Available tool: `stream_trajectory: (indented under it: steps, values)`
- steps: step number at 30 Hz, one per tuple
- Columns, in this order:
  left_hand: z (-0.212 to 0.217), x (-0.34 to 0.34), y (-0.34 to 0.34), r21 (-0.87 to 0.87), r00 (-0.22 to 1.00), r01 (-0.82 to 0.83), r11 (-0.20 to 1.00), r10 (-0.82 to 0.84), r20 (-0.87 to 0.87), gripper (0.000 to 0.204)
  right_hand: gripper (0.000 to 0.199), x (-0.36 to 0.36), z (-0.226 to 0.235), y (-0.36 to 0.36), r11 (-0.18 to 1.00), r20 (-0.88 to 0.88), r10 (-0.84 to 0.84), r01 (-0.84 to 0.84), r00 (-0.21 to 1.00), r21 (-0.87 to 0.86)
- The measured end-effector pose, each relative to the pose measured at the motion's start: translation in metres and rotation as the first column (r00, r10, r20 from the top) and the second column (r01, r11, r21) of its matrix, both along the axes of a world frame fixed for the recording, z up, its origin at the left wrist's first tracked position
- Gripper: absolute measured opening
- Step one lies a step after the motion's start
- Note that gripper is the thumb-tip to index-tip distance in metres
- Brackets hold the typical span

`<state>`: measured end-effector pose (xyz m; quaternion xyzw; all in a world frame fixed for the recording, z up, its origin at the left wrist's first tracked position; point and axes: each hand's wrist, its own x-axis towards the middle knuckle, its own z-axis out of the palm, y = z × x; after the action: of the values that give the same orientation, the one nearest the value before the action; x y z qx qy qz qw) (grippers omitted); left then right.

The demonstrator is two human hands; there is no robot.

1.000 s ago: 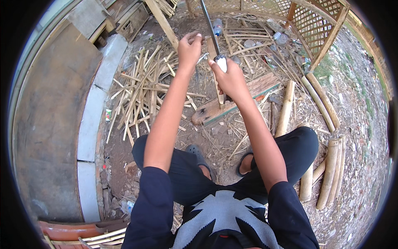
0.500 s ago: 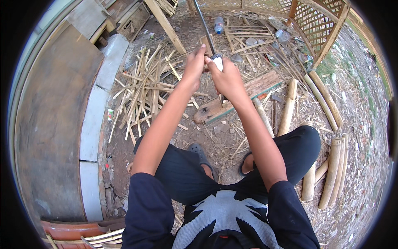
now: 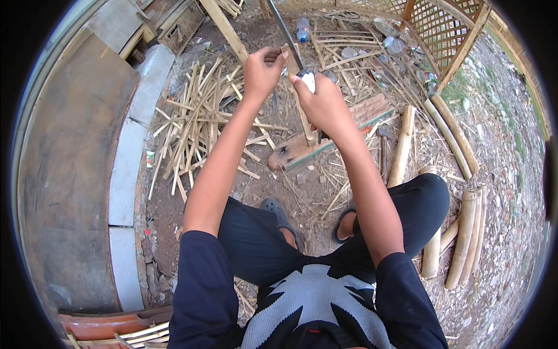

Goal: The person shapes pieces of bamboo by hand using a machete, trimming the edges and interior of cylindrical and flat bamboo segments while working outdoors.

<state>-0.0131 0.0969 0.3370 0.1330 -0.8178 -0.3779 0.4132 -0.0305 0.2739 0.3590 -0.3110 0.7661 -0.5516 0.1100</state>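
My right hand (image 3: pixel 326 104) is closed around the white handle of a machete (image 3: pixel 285 29), whose long dark blade points up and away from me. A narrow bamboo strip (image 3: pixel 303 119) stands nearly upright beside the blade, its lower end on a worn wooden plank (image 3: pixel 366 111). My left hand (image 3: pixel 261 74) has its fingers curled and its thumb at the top of the strip, pinching it. Part of the strip is hidden behind the machete handle and my right hand.
A heap of split bamboo strips (image 3: pixel 197 122) lies left of the plank. Bamboo poles (image 3: pixel 402 145) and shorter cut lengths (image 3: pixel 462 241) are on the right. A plastic bottle (image 3: pixel 303 30), a lattice panel (image 3: pixel 442 35) and a leaning wooden post (image 3: pixel 225 29) stand farther off.
My left hand has moved left and slightly up, away from my right hand. The machete has shifted slightly, and more of the upright bamboo strip shows below it.
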Motion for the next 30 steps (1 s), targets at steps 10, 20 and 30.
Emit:
stream_trajectory:
  steps: [10,20,30]
  values:
    - [-0.001,-0.002,0.003,0.035,0.999,0.001,0.999,-0.002,0.041,0.03,0.049,-0.002,0.001,-0.005,0.998,0.012,-0.043,0.043,0.999,0.04]
    - [0.018,0.043,0.079,0.797,0.934,0.126,0.591,-0.341,0.105,0.056,0.049,-0.003,-0.003,-0.008,0.997,0.0,-0.07,0.07,0.998,0.024]
    - [0.032,0.054,0.126,0.948,0.928,0.177,0.263,-0.366,-0.072,0.062,0.061,0.002,0.008,-0.004,0.99,-0.098,-0.091,0.1,0.991,0.095]
